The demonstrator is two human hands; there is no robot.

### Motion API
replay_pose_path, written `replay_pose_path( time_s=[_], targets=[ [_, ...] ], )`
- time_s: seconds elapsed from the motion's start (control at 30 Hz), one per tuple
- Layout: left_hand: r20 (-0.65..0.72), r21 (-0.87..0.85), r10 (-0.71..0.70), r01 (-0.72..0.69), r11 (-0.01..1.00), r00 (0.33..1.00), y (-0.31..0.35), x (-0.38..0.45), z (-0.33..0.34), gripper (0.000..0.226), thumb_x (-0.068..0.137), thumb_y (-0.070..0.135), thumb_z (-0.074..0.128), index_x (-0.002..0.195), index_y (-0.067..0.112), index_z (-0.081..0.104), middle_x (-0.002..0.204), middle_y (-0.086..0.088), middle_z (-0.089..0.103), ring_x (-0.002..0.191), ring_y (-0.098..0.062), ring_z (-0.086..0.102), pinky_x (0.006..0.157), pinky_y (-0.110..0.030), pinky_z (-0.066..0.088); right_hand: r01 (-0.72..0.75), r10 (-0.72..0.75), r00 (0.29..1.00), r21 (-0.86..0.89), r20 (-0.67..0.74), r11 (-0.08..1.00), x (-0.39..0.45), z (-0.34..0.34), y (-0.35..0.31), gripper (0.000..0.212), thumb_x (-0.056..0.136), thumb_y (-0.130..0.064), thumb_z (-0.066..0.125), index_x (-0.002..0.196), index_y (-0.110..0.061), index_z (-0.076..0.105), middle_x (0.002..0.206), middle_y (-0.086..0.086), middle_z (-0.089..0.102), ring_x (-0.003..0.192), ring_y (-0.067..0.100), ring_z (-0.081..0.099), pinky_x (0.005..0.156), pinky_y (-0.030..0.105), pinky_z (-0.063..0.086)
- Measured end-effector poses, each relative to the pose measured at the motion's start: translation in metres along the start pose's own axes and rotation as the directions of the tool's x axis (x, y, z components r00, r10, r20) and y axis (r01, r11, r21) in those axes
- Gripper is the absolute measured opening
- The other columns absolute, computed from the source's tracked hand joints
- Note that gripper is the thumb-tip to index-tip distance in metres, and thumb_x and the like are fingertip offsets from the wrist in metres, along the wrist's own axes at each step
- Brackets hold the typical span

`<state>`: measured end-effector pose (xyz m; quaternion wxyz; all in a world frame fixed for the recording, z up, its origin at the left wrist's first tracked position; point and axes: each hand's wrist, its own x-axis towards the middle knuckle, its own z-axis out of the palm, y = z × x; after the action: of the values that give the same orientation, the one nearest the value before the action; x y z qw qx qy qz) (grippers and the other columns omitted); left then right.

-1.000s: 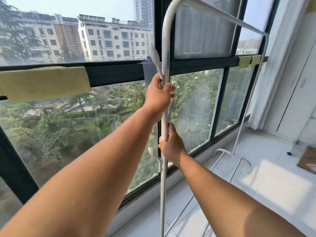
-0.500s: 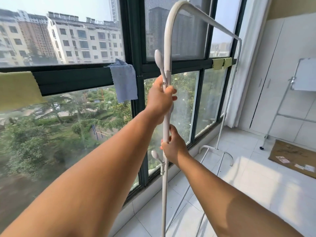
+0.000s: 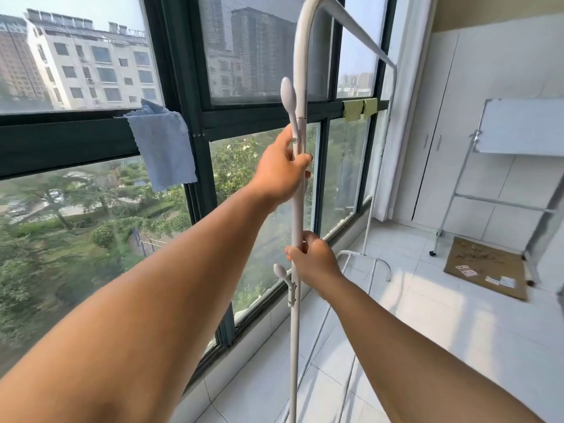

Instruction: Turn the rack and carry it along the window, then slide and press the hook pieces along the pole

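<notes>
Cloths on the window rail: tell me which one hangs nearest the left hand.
The blue cloth, draped over the dark rail just left of the left hand. The two yellow-green cloths hang farther off, beyond the white rack pole.

One head-worn wide-angle view looks forward and slightly down along both forearms — close on the white rack pole (image 3: 297, 209) at frame centre, window (image 3: 91, 209) filling the left.

Bright daylight is let in through the window (image 3: 91, 148), and a sunlit patch is cast on the floor tiles (image 3: 442, 303). The buildings outside are hazed. Straight lines are bent by wide-angle distortion at the edges, and the forearms are softened nearby.
</notes>
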<state>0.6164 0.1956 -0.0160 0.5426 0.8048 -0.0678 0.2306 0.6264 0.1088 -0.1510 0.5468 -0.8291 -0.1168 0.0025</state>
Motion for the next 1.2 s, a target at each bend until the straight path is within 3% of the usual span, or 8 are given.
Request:
replay_pose_path(
  time_s=[0.17,0.3,0.43,0.63,0.8,0.97,1.1,1.2],
  targets=[
    [0.148,0.100,-0.003,-0.011,0.995,0.989,-0.010,0.018,0.013,0.083,0.087,-0.003,0.049,0.140,0.047,0.009,0.106,-0.016,0.061,0.091,-0.030,0.064,0.081,-0.048,0.056,-0.140,0.137,0.990,0.112,0.030,0.984,0.018,-0.004,0.015,0.016,0.088,-0.013,0.055,0.104,-0.016,0.056,0.077,-0.006,0.057,0.054,0.002,0.063,0.047,0.018,0.045],
    [0.198,0.038,0.009,-0.017,0.999,0.980,-0.018,0.036,0.021,0.080,0.088,-0.004,0.049,0.137,0.048,0.013,0.122,-0.020,0.054,0.087,-0.026,0.063,0.065,-0.036,0.059,-0.209,0.207,0.978,0.045,0.035,0.977,0.033,-0.003,0.025,0.020,0.085,-0.010,0.060,0.102,-0.018,0.055,0.089,0.001,0.060,0.080,0.017,0.061,0.079,0.035,0.056],
    [0.222,0.011,0.040,-0.044,0.999,0.974,-0.028,0.053,0.022,0.078,0.088,-0.004,0.049,0.137,0.046,0.015,0.121,-0.020,0.054,0.082,-0.024,0.064,0.053,-0.025,0.055,-0.251,0.251,0.968,0.079,0.004,0.965,0.046,-0.004,0.022,0.016,0.090,-0.002,0.048,0.093,-0.017,0.052,0.081,0.001,0.054,0.054,0.003,0.060,0.044,0.010,0.044],
    [0.264,-0.011,0.102,-0.103,0.995,0.959,-0.040,0.072,0.022,0.079,0.088,-0.004,0.050,0.139,0.044,0.014,0.115,-0.019,0.059,0.087,-0.028,0.064,0.070,-0.038,0.056,-0.192,0.201,0.973,0.077,-0.117,0.978,0.055,-0.001,0.029,0.021,0.091,0.001,0.046,0.091,-0.019,0.052,0.084,-0.001,0.052,0.042,-0.012,0.056,0.037,0.006,0.040],
    [0.306,-0.032,0.111,-0.107,0.994,0.945,-0.045,0.083,0.027,0.080,0.087,-0.003,0.049,0.137,0.049,0.014,0.094,-0.007,0.061,0.087,-0.035,0.065,0.079,-0.051,0.056,-0.202,0.208,0.961,0.052,-0.182,0.978,0.063,0.000,0.032,0.023,0.086,0.004,0.046,0.097,-0.013,0.056,0.095,0.012,0.063,0.069,0.016,0.061,0.056,0.020,0.053],
    [0.343,-0.087,0.159,-0.137,0.987,0.926,-0.050,0.094,0.033,0.079,0.086,-0.005,0.047,0.137,0.046,0.015,0.099,-0.004,0.058,0.089,-0.037,0.064,0.076,-0.049,0.058,-0.180,0.197,0.952,0.094,-0.236,0.979,0.072,0.001,0.036,0.035,0.084,0.009,0.042,0.108,-0.011,0.058,0.091,0.008,0.059,0.052,0.003,0.056,0.037,0.006,0.038],
    [0.346,-0.112,0.178,-0.148,0.983,0.921,-0.054,0.106,0.039,0.079,0.086,-0.006,0.046,0.135,0.049,0.017,0.091,-0.002,0.059,0.090,-0.038,0.064,0.075,-0.050,0.058,-0.145,0.176,0.940,0.125,-0.293,0.981,0.085,0.001,0.044,0.033,0.084,0.006,0.049,0.107,-0.015,0.060,0.085,0.006,0.057,0.067,0.015,0.054,0.045,0.008,0.044],
    [0.349,-0.112,0.189,-0.160,0.981,0.918,-0.058,0.116,0.046,0.077,0.086,-0.004,0.047,0.134,0.049,0.017,0.093,-0.009,0.060,0.089,-0.040,0.064,0.075,-0.053,0.057,-0.144,0.169,0.933,0.101,-0.318,0.984,0.096,-0.002,0.050,0.027,0.084,0.003,0.051,0.102,-0.015,0.060,0.079,0.000,0.057,0.069,0.014,0.057,0.062,0.025,0.055]
  ],
)
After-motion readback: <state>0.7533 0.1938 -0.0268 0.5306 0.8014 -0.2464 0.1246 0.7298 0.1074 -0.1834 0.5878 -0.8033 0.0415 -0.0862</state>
